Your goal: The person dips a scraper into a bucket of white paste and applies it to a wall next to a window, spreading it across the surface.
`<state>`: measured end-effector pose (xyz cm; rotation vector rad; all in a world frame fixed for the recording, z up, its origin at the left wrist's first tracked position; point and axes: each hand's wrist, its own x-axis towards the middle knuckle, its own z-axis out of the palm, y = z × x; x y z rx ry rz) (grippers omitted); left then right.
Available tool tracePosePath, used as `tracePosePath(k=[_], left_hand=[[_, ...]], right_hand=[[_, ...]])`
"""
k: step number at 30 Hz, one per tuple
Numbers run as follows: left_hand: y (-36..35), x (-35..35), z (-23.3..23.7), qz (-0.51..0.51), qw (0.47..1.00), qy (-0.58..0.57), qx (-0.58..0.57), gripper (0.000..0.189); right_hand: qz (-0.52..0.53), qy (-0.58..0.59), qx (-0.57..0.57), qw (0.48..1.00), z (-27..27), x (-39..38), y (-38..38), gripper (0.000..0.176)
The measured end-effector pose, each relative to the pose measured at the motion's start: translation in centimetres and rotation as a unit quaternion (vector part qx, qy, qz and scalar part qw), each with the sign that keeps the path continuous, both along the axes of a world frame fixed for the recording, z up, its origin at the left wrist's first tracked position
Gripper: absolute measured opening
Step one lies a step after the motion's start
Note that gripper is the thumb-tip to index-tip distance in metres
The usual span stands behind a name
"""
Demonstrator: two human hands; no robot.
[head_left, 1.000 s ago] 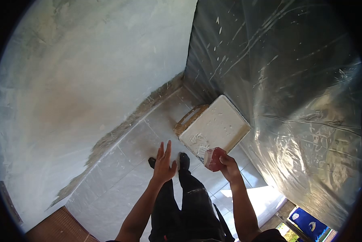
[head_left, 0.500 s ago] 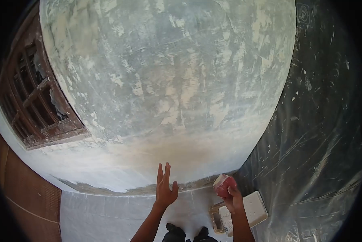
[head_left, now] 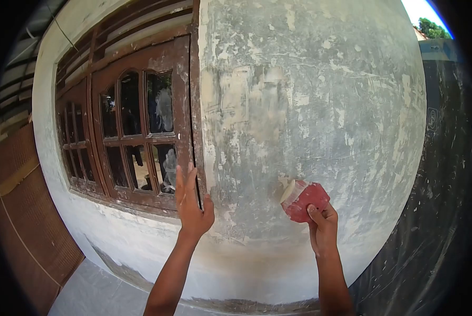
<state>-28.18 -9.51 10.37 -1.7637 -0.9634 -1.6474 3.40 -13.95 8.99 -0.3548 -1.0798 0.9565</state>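
My left hand is raised with its fingers apart and nothing in it, in front of the lower right corner of the brown wooden window. In my right hand is a red scraper, pinched between thumb and fingers, with pale paste along its left edge. Behind both hands stands the grey wall, patched with cream and white filler. Whether the scraper touches the wall I cannot tell.
Dark plastic sheeting hangs to the right of the wall. A brown woven panel stands at the left. Grey sheeting covers the floor at the lower left. Trees show at the top right.
The view has tilted up and turned left, bringing more of the window in. Both hands are higher against the wall. The tray and feet have left the view.
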Motion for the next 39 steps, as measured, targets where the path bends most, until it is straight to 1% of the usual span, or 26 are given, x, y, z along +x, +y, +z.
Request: tracePosePath(k=[1, 2, 3, 5, 6, 7, 8, 9, 11, 12, 14, 15, 17, 18, 20, 21, 23, 24, 26, 27, 29, 30, 32, 36, 38, 39], left_hand=[[1.0, -0.8, 1.1, -0.006, 1.000, 0.002, 0.024, 0.068], [1.9, -1.6, 2.0, 0.008, 1.000, 0.017, 0.023, 0.063], [3.0, -1.9, 2.6, 0.004, 0.999, 0.015, 0.029, 0.063], [5.1, -2.1, 3.9, -0.071, 0.997, -0.028, 0.033, 0.071], [5.6, -2.3, 4.5, -0.052, 0.998, 0.001, 0.038, 0.073], [6.5, -2.2, 4.8, -0.058, 0.997, 0.002, 0.045, 0.073], [7.7, -2.0, 4.9, -0.081, 0.995, -0.001, 0.055, 0.073], [8.6, -1.6, 4.9, -0.103, 0.993, -0.004, 0.063, 0.073], [9.6, -1.1, 4.7, -0.120, 0.991, -0.004, 0.059, 0.071], [10.3, -0.8, 4.5, -0.136, 0.988, 0.005, 0.068, 0.071], [11.7, -0.3, 4.0, -0.162, 0.982, 0.024, 0.097, 0.068], [11.9, -0.3, 3.8, -0.166, 0.981, 0.021, 0.103, 0.068], [12.0, -0.4, 3.6, -0.167, 0.978, 0.029, 0.124, 0.064], [12.0, -0.5, 3.7, -0.170, 0.977, 0.027, 0.124, 0.064], [11.8, -0.5, 3.8, -0.185, 0.976, 0.036, 0.112, 0.061], [11.9, -0.5, 3.8, -0.185, 0.975, 0.035, 0.113, 0.061], [12.1, -0.6, 3.7, -0.190, 0.973, 0.038, 0.122, 0.062], [12.2, -0.6, 3.6, -0.192, 0.974, 0.034, 0.112, 0.062], [12.0, -0.7, 3.5, -0.196, 0.974, 0.030, 0.107, 0.062], [12.0, -0.7, 3.6, -0.196, 0.975, 0.027, 0.102, 0.062], [12.2, -0.6, 3.6, -0.201, 0.972, 0.027, 0.119, 0.062], [12.3, -0.5, 3.6, -0.205, 0.969, 0.028, 0.132, 0.062], [12.3, -0.6, 3.6, -0.206, 0.969, 0.025, 0.132, 0.062], [12.4, -0.5, 3.4, -0.207, 0.969, 0.019, 0.133, 0.062], [12.3, -0.5, 3.5, -0.204, 0.971, 0.017, 0.127, 0.061], [12.2, -0.5, 3.4, -0.201, 0.972, 0.017, 0.119, 0.061]], right_hand=[[-0.020, -0.031, 0.045, 0.998, 2.1, -2.0, 0.5, 0.029], [-0.060, -0.063, 0.071, 0.994, 4.2, -3.9, 1.1, 0.028], [-0.064, -0.065, 0.077, 0.993, 6.2, -5.7, 1.5, 0.028], [-0.109, -0.108, 0.154, 0.976, 9.9, -8.9, 2.4, 0.027], [-0.116, -0.107, 0.160, 0.974, 11.6, -10.3, 3.2, 0.027], [-0.160, -0.134, 0.195, 0.958, 13.2, -11.6, 3.9, 0.026], [-0.204, -0.161, 0.228, 0.938, 14.9, -12.6, 4.6, 0.026], [-0.212, -0.162, 0.232, 0.935, 16.5, -13.6, 5.0, 0.026], [-0.389, -0.280, 0.271, 0.835, 19.4, -15.2, 5.8, 0.025], [-0.395, -0.281, 0.274, 0.831, 20.7, -15.7, 6.5, 0.025], [-0.496, -0.318, 0.419, 0.691, 23.0, -16.7, 8.0, 0.029], [-0.499, -0.320, 0.423, 0.685, 23.8, -17.1, 8.3, 0.029], [-0.542, -0.343, 0.462, 0.612, 24.9, -17.8, 8.8, 0.034], [-0.543, -0.346, 0.462, 0.610, 25.1, -18.1, 9.0, 0.034], [-0.571, -0.373, 0.481, 0.551, 25.5, -18.7, 9.1, 0.040], [-0.572, -0.373, 0.482, 0.549, 25.6, -18.8, 9.1, 0.040], [-0.574, -0.403, 0.492, 0.517, 25.8, -18.5, 9.0, 0.046], [-0.575, -0.403, 0.492, 0.514, 26.0, -18.0, 9.2, 0.046], [-0.557, -0.441, 0.522, 0.471, 26.6, -16.5, 9.8, 0.051], [-0.558, -0.442, 0.524, 0.468, 26.9, -15.9, 9.9, 0.051], [-0.542, -0.480, 0.561, 0.401, 27.7, -15.0, 10.2, 0.055], [-0.543, -0.478, 0.563, 0.399, 28.1, -14.6, 10.4, 0.055], [-0.535, -0.497, 0.579, 0.362, 28.7, -13.9, 10.7, 0.057], [-0.523, -0.509, 0.589, 0.348, 29.5, -13.4, 10.8, 0.056], [-0.538, -0.528, 0.580, 0.310, 29.7, -13.1, 10.8, 0.056], [-0.536, -0.528, 0.581, 0.310, 29.8, -13.0, 10.9, 0.056]])
